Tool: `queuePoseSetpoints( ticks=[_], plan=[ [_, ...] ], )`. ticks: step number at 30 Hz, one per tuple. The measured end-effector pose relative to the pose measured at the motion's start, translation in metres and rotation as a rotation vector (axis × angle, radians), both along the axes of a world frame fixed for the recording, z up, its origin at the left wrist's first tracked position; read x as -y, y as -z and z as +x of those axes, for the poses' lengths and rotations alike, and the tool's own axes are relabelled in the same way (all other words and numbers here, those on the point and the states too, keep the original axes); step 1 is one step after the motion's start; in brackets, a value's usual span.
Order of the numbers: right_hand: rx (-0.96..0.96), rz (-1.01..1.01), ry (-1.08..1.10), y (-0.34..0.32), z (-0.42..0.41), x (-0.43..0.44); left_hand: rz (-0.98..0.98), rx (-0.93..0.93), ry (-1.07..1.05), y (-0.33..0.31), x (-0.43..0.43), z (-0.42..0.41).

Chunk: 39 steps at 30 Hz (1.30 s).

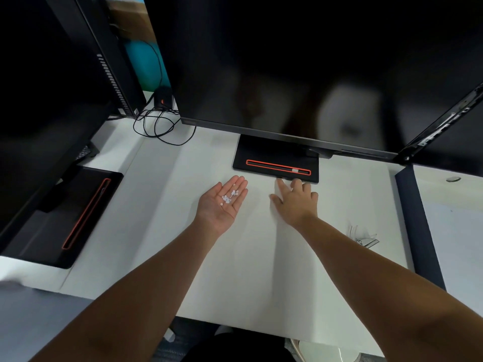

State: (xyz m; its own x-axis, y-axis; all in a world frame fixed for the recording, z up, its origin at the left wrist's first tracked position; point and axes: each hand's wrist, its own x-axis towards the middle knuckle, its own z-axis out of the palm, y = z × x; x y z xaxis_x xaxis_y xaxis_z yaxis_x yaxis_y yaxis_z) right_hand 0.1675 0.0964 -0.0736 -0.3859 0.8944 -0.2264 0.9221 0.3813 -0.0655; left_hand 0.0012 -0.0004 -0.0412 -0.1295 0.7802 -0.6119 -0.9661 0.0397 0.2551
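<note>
Two bare arms reach out over the white desk [248,270]. On the right side of the desk, near the dark divider [418,226], lies a little pile of clear and shiny bits [362,237]; I cannot tell what they are.

The left hand [222,202] lies flat with its palm up and its fingers straight. A bunch of small white round bits [229,197] sits on its palm and fingers.

Just to its right is the right hand [296,202], palm down with its fingers spread out. It holds nothing. Its pointing finger [281,185] reaches the near edge of the black monitor base [274,150], which has a long slot with an orange rim [278,170].

A big dark monitor [287,74] stands over the base. At far left are another monitor base [65,218] and some looped black cables [156,126].
</note>
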Motion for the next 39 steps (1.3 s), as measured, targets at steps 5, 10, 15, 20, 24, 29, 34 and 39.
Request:
queuePoseSetpoints(
  ticks=[5, 10, 15, 20, 24, 29, 34, 39],
  plan=[
    [0.059, -0.011, -0.093, 0.0, -0.004, 0.004, -0.001, -0.001, -0.014, 0.001, 0.006, -0.001],
    [-0.01, -0.116, -0.151, 0.012, 0.0, 0.026, 0.006, -0.012, -0.022, 0.001, 0.009, -0.005],
    [-0.122, -0.147, -0.289, 0.016, 0.004, 0.047, 0.026, -0.01, -0.014, 0.0, 0.008, -0.009],
    [-0.169, -0.13, -0.343, 0.018, 0.004, 0.066, 0.032, -0.005, -0.004, -0.001, 0.009, -0.01],
    [-0.214, -0.119, -0.417, 0.02, 0.002, 0.079, 0.031, -0.003, 0.012, -0.001, 0.008, -0.007],
    [-0.283, -0.099, -0.406, 0.018, 0.014, 0.084, 0.043, 0.011, 0.032, -0.002, 0.009, -0.004],
    [-0.358, -0.029, -0.264, 0.017, 0.034, 0.091, 0.047, 0.02, 0.063, -0.006, 0.007, 0.003],
    [-0.299, 0.019, -0.088, 0.022, 0.052, 0.089, 0.045, 0.025, 0.103, -0.009, 0.006, 0.015]
  ],
)
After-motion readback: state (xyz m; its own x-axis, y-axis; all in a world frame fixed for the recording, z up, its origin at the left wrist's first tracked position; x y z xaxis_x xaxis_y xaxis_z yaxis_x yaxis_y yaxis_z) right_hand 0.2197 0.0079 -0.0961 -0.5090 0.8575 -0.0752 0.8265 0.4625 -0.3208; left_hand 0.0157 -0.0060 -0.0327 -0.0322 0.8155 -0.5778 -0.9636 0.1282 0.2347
